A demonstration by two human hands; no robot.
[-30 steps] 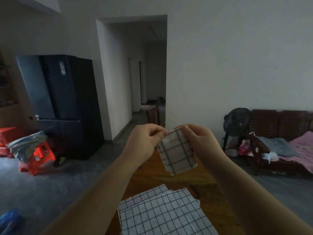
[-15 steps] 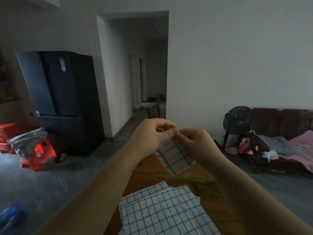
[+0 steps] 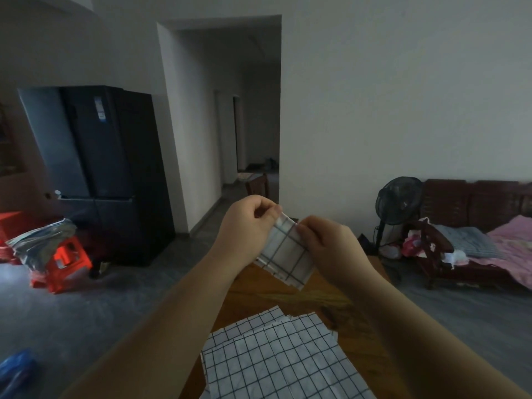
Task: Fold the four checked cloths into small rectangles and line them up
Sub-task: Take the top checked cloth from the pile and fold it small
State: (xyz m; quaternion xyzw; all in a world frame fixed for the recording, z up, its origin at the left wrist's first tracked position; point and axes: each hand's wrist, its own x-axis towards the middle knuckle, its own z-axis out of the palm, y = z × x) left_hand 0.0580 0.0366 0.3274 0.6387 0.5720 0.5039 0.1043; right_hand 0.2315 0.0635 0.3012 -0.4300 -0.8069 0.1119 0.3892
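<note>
Cloth [image 3: 288, 256] x1, folded, pinched btwn left hand [image 3: 247, 227] + right hand [image 3: 328, 249]; 1 flat stack [image 3: 276, 355] on table [image 3: 290, 296].

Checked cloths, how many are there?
3 at least: a folded cloth pinched by left hand and right hand; two overlapping flat cloths on the wooden table; more maybe underneath.

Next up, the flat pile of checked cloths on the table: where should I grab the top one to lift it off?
Probably a far corner. The pile of checked cloths lies flat on the wooden table, fanned so the far corners stick out apart. Pinch the uppermost there from above and peel toward you; the near edges run out of view.
</note>
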